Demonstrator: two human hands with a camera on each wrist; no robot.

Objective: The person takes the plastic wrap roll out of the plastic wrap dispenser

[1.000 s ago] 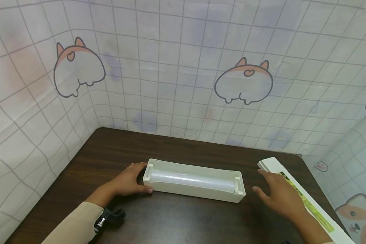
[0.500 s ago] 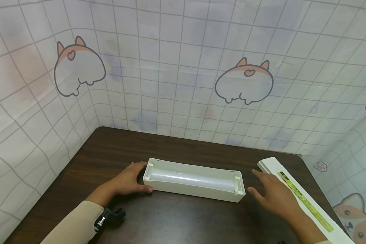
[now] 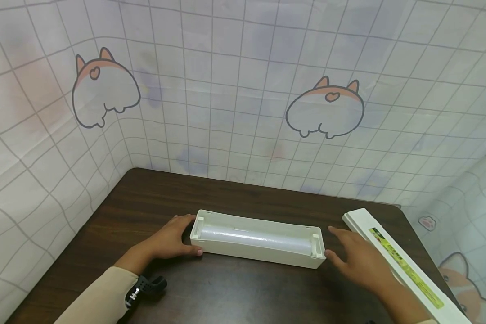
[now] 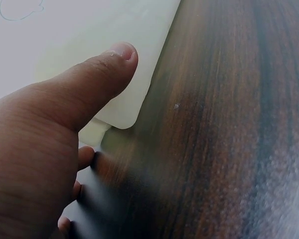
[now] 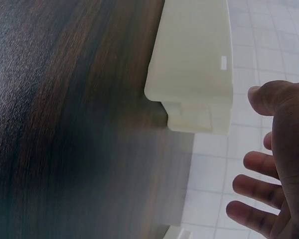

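Note:
A long white cling film dispenser (image 3: 259, 258) lies open-topped on the table, a clear roll of film (image 3: 255, 237) inside it. My left hand (image 3: 166, 241) grips its left end, the thumb (image 4: 107, 67) along the front wall and the fingers reaching round the end, partly hidden. Just off the right end is my right hand (image 3: 360, 258), thumb and fingers spread apart with nothing between them. In the right wrist view, that hand's thumb (image 5: 269, 97) points toward the dispenser's end wall (image 5: 192, 59), with a gap between.
At the right of the dark wooden table (image 3: 243, 292) a long white lid (image 3: 358, 216) with a yellow-green label (image 3: 407, 267) lies at a slant, partly behind my right forearm. A gridded cloth (image 3: 243, 90) with cartoon corgis hangs round the table's back and sides.
My right hand has moved left, away from the white lid and up to the dispenser's right end. The left hand and the dispenser have stayed in place.

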